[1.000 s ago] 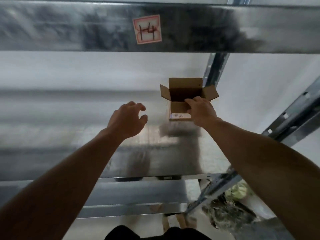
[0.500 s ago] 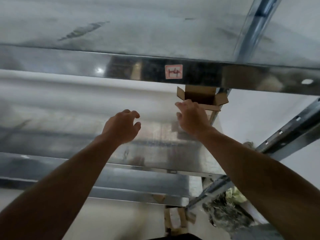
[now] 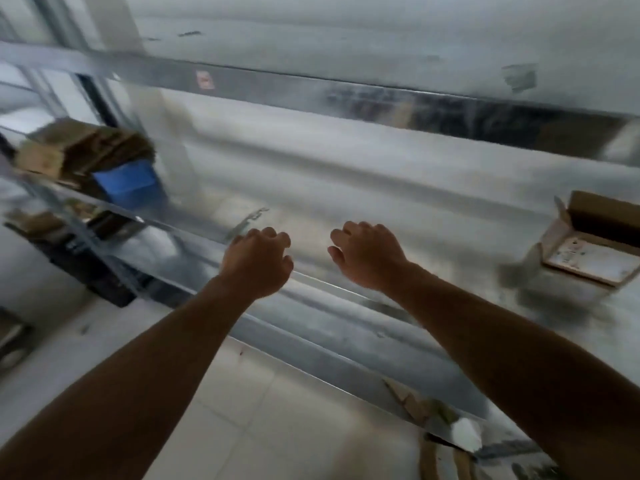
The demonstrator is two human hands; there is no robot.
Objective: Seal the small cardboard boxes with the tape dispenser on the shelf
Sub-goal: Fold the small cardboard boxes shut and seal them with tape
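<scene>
The small cardboard box [image 3: 594,245] sits on the metal shelf [image 3: 398,216] out toward its right end, just back from the front edge, flaps standing open and a pale label on the face turned toward the person; it is not yet sealed. It lies well off to the right of both hands, and of the two the right hand [image 3: 369,254] is plainly the nearer, with bare shelf between it and the box. The left hand [image 3: 258,261] hovers just beside the right, over the shelf's front edge near the middle of its run. Both hands are empty, palms down, fingers loosely curled and a little apart, gripping nothing. I see no tape dispenser anywhere; the picture is smeared with motion, so it may be hidden in the blur or out of frame. Away at the shelf's left end stands a blue bin [image 3: 128,183] with flattened cardboard [image 3: 79,147] piled behind it, well apart from the hands on the side opposite the box. To my eye the coming move hinges on direction: the box wants a reach to the right, easiest for the right hand, while any hunt for the dispenser would likely go leftward toward the bin, though that is a guess.
</scene>
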